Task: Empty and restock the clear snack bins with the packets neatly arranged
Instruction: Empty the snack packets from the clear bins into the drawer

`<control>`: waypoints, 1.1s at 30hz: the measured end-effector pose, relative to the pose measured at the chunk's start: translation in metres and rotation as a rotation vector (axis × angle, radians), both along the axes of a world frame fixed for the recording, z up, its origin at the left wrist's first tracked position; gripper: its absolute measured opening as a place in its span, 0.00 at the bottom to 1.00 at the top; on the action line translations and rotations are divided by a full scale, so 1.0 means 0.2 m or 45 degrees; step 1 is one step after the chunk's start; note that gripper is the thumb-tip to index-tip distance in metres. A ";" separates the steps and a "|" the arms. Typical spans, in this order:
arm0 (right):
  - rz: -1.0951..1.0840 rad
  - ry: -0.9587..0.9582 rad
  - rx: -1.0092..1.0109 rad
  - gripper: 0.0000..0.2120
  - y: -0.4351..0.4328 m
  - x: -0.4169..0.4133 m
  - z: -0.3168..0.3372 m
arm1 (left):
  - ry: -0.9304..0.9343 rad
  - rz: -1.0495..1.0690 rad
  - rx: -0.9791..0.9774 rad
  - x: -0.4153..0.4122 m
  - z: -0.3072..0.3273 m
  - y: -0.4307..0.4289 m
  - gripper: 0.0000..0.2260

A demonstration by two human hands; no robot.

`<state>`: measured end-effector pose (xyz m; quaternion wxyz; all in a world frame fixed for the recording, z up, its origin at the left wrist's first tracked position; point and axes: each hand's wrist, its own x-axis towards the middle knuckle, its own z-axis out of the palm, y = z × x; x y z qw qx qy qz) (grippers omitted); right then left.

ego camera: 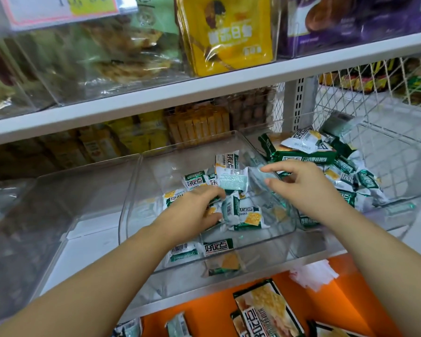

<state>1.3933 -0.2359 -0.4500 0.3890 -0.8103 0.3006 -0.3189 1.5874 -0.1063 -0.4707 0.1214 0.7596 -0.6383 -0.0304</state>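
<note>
A clear snack bin [187, 145] stands in the middle of the shelf, pulled forward. Several green-and-white cracker packets [243, 215] lie loose in it. My left hand [192, 212] reaches into this bin, its fingers and thumb curled round one of the packets. My right hand [304, 183] hovers over the bin's right wall with its fingers stretched out to the left and holds nothing. A second clear bin [408, 166] to the right holds a heap of the same packets [309, 156].
A third clear bin [58, 183] stands to the left with nothing in it. Yellow boxes [199, 125] line the back of the shelf. An upper shelf [204, 91] overhangs with bagged snacks. Below, an orange shelf [204, 310] carries more packets. A wire mesh divider [350, 93] stands at the right.
</note>
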 end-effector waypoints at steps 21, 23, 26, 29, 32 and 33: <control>0.037 0.149 -0.795 0.15 0.14 0.16 0.12 | 0.271 0.166 -0.392 0.06 0.24 0.19 0.20; 0.240 0.369 -0.555 0.25 0.15 0.26 0.12 | 0.307 0.148 -0.491 0.09 0.27 0.27 0.20; 0.334 0.710 -0.199 0.46 0.11 0.38 0.04 | 0.354 0.135 -0.584 0.13 0.24 0.35 0.21; 0.305 0.870 -0.129 0.54 0.06 0.45 -0.03 | 0.391 0.135 -0.628 0.14 0.19 0.38 0.23; 0.381 0.918 -0.126 0.52 0.03 0.52 -0.06 | 0.388 0.128 -0.656 0.13 0.18 0.37 0.23; 0.412 0.903 -0.093 0.51 0.02 0.54 -0.07 | 0.391 0.125 -0.664 0.13 0.18 0.37 0.23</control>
